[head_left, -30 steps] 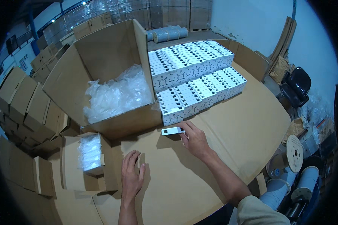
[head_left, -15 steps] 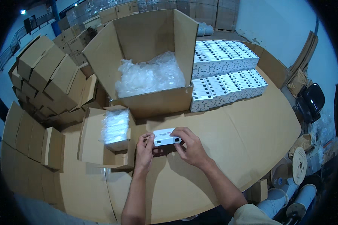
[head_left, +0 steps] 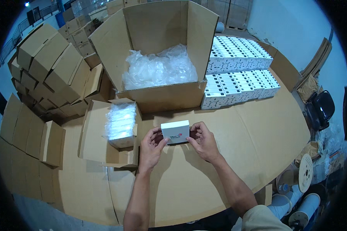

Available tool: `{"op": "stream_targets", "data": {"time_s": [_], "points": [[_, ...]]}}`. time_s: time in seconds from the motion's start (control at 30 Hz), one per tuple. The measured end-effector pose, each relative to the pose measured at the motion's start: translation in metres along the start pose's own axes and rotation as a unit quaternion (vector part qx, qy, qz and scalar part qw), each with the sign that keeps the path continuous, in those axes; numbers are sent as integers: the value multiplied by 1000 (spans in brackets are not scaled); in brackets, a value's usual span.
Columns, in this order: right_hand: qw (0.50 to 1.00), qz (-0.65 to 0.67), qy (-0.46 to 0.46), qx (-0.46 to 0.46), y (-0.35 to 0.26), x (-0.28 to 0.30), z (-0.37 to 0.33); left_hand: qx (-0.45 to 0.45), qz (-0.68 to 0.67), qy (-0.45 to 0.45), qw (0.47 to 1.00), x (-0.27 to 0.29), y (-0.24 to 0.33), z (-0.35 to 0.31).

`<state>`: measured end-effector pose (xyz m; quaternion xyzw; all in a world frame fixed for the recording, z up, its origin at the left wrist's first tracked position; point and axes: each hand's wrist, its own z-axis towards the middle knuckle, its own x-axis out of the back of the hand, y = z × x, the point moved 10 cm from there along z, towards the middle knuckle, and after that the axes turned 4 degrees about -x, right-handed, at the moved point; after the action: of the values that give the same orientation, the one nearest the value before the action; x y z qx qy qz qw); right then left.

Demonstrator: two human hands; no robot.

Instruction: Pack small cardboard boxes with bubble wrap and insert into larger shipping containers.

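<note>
A small white box point(head_left: 175, 131) with a red and dark print is held up between my two hands over the cardboard-covered table point(head_left: 254, 131). My left hand point(head_left: 152, 148) grips its left end, thumb on the front face. At the right end, my right hand point(head_left: 202, 142) closes on it the same way. Just left of my left hand stands an open cardboard box point(head_left: 91, 134), with a row of bubble-wrapped packs point(head_left: 120, 123) inside it.
Behind is a large open carton point(head_left: 162, 96) with clear bubble wrap point(head_left: 160, 67) in it. Stacked white boxes point(head_left: 241, 61) stand at the back right. Brown cartons point(head_left: 54, 69) pile up on the left. Cable spools point(head_left: 305, 173) and a black chair point(head_left: 320, 109) are beyond the table's right edge.
The white box has been turned, so its broad printed face now shows instead of the side with dark squares. My right hand has shifted from its top to its right end.
</note>
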<state>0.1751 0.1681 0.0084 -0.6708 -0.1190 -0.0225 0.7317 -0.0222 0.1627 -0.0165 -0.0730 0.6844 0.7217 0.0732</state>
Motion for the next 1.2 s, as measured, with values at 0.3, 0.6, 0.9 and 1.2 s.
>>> {"op": "stream_targets", "data": {"time_s": [0.3,0.6,0.9,1.2], "points": [[998,-66,8,-5,-1,6,2,-17,90,-32,995,-3,5,-2],[998,-62,-14,12,-2,3,0,-41,153,-30,987,-7,13,-10],[986,-157,-26,59,-9,12,-11,-75,444,-55,891,-24,82,-67],[954,-265,-5,140,-17,21,-19,-154,597,-27,787,-51,227,18]]}}
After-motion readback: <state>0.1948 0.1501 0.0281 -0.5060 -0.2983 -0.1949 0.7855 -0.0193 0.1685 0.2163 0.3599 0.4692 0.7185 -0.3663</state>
